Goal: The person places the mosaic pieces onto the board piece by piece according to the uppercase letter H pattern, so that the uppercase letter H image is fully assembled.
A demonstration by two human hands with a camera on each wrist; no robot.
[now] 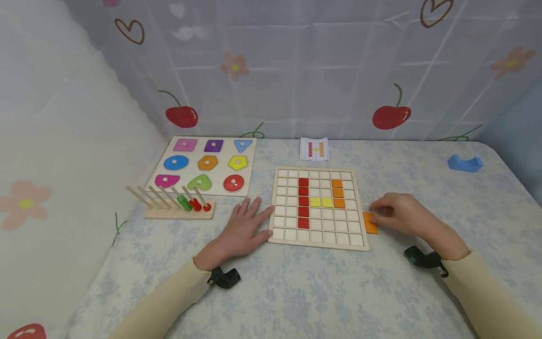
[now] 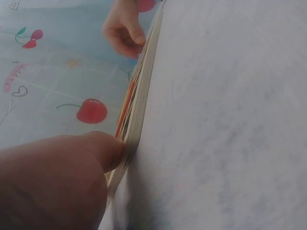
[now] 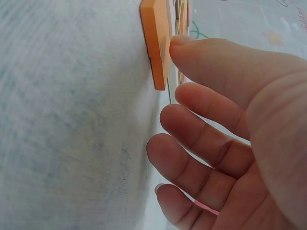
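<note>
A wooden grid board (image 1: pixel 317 239) lies flat on the table, with a column of red tiles (image 1: pixel 303 201), two yellow tiles (image 1: pixel 315 202) and a column of three orange tiles (image 1: pixel 338 193) in its cells. My left hand (image 1: pixel 245 227) rests on the table with fingers spread, its thumb against the board's left edge. By the board's right edge lie two loose orange tiles (image 3: pixel 156 38), set edge to edge. My right hand (image 1: pixel 400 214) is just beside them, fingers loosely bent. Its thumb tip is near the tiles; whether it touches them I cannot tell.
Behind the board lies a small pattern card (image 1: pixel 314 149). At the left are a shape puzzle board (image 1: pixel 220 188) and a wooden peg rack (image 1: pixel 178 214) with green and red beads. A blue curved block (image 1: pixel 465 163) sits at the far right.
</note>
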